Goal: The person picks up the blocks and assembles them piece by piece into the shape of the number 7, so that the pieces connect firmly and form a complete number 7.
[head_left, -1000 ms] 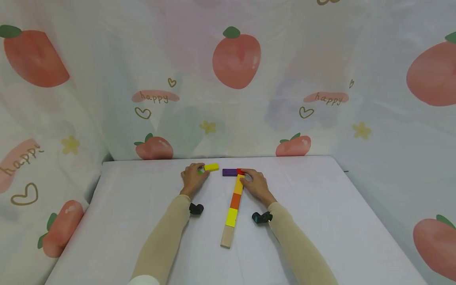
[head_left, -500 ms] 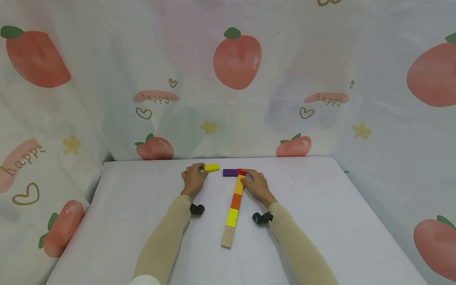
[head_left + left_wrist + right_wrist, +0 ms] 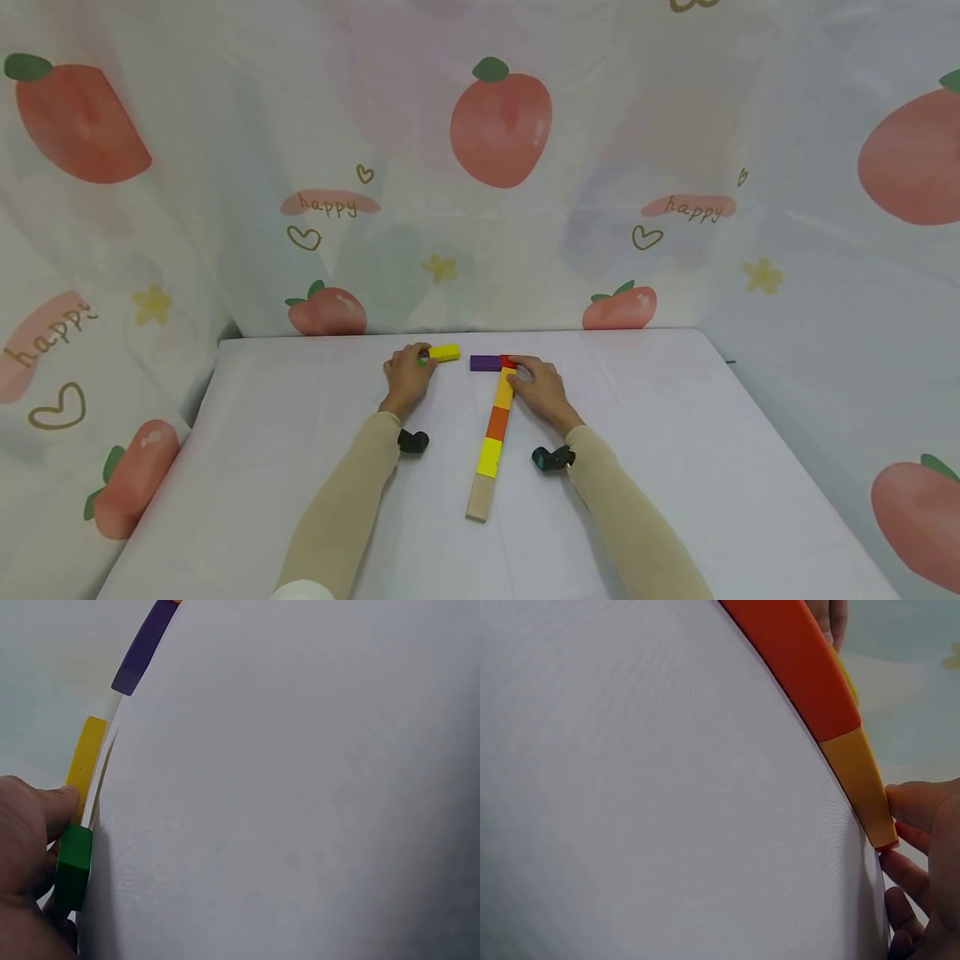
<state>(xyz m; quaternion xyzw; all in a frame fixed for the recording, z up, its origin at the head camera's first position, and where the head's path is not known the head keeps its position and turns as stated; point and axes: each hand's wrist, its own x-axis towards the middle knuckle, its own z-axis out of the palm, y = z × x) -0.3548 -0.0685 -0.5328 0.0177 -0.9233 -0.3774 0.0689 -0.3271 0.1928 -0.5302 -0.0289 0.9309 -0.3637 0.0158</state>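
Note:
At the far side of the table, my left hand (image 3: 407, 377) pinches a yellow block (image 3: 445, 352) between thumb and fingers. A green block (image 3: 74, 866) lies against the curled fingers of the same hand, mostly hidden in the head view. To the right, a purple block (image 3: 485, 363) stops short of the yellow one, leaving a small gap. Its right end meets a red block (image 3: 506, 361), held by the fingers of my right hand (image 3: 542, 387). The right thumb touches the orange-yellow block (image 3: 504, 390) at the row's far end.
From the orange-yellow block a row runs toward me: an orange block (image 3: 497, 423), a bright yellow block (image 3: 488, 457) and a plain wood block (image 3: 479, 497). A white cloth covers the table (image 3: 637, 517). Behind it hangs a fruit-print curtain (image 3: 495, 250).
My left thumb has drawn back slightly to the left, and the yellow block has shifted a touch left with it. The right hand and the block row look unmoved.

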